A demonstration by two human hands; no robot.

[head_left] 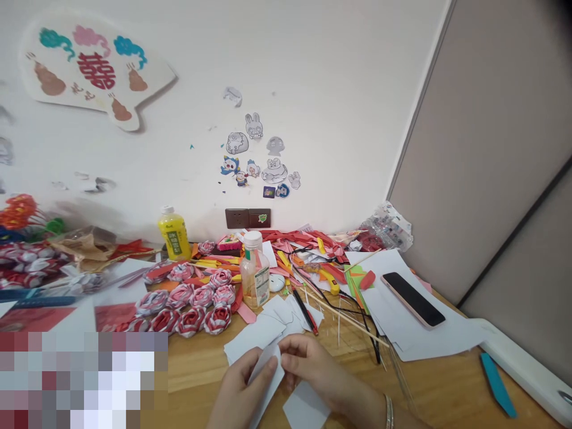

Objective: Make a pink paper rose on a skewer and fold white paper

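Near the table's front edge, my left hand (248, 381) pinches a narrow piece of white paper (268, 384) that looks folded. The fingers of my right hand (308, 363) close on the same paper at its upper right edge. Beneath my right hand lies a loose square of white paper (307, 406). Just beyond both hands is a pile of white paper pieces (263, 325), with a dark pen (304, 311) resting on it. Several red, pink and white ribbon-like roses (190, 322) sit in rows to the left of the pile.
A clear bottle (255, 274) and a yellow drink bottle (173, 235) stand toward the wall. Thin sticks (353, 319) and cables lie at the centre right. A phone (413, 299) rests on white sheets (402, 345). A teal strip (498, 384) lies at the right.
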